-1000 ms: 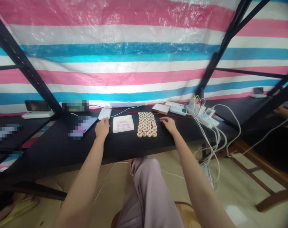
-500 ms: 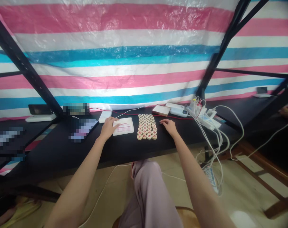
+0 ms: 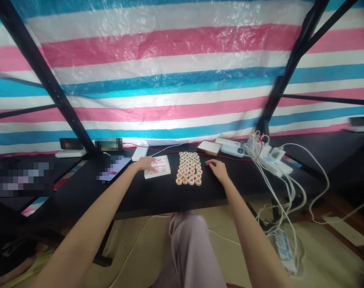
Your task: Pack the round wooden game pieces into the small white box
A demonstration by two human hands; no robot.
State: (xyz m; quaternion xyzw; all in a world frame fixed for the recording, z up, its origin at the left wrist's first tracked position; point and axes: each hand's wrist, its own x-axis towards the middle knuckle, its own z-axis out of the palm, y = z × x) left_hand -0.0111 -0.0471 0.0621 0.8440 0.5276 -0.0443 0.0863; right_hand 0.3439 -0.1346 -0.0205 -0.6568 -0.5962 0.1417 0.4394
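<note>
Wooden Chinese chess pieces lie in close rows on the black table, their faces marked with characters, the nearer ones red. To their left is a shallow white box with red print inside its rim. My left hand reaches over the box's left side, fingers stretched into it; whether they touch the print I cannot tell. My right hand rests just right of the pieces, fingers loosely extended towards them, with nothing visible in it.
Phones and a white-edged box lie behind the pieces. A power strip with tangled white cables is at the right. Left of the white box are a lit phone and a white slab. Black posts frame a striped sheet.
My left hand has moved from the white box's left edge further over its inside. My right hand stays beside the pieces. The whole view has shifted slightly.
</note>
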